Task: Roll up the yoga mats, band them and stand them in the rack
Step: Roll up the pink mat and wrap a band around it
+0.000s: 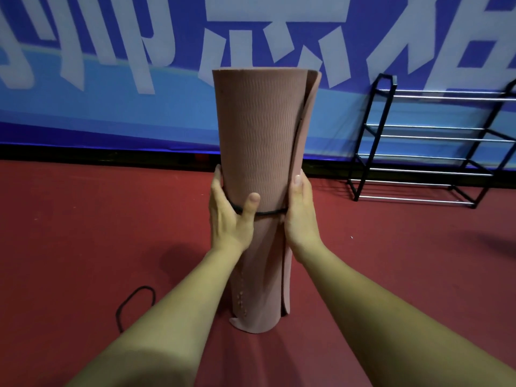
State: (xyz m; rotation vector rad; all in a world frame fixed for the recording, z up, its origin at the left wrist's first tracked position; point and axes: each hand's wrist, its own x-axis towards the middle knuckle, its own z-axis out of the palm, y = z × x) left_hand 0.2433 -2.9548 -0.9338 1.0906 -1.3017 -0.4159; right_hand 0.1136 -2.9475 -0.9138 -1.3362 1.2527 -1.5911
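A rolled pink yoga mat stands upright on the red floor in the middle of the view. A thin black band circles it about halfway up. My left hand grips the mat's left side, its thumb over the band. My right hand grips the right side at the same height, thumb up along the mat's loose outer edge. The roll is looser at the top, where the outer flap stands away.
A black rack with silver rails stands at the right against a blue banner wall. A second black band lies on the red floor to the left of my left forearm.
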